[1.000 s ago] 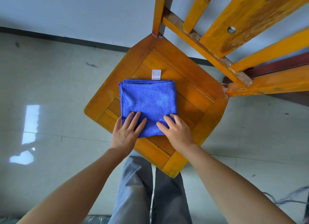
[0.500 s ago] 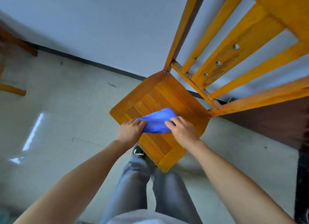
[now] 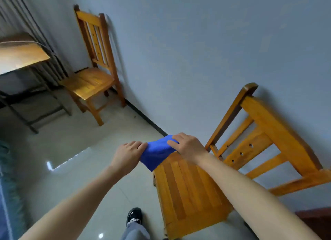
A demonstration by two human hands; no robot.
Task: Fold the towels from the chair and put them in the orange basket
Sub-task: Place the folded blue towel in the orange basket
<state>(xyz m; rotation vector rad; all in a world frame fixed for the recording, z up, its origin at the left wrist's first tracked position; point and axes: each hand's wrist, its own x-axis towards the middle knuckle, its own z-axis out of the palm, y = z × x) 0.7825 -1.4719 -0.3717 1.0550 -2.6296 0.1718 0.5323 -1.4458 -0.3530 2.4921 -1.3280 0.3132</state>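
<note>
Left hand and right hand each pinch one side of the folded blue towel; better carry it level so the folds do not open.

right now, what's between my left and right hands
The folded blue towel, held by the left hand and right hand, in the head view.

The towel is held between the left hand at its left edge and the right hand at its right edge, just over the far corner of the seat of the near chair, while a second chair stands further back on the left against the wall, with a counter to the left of it.
</note>
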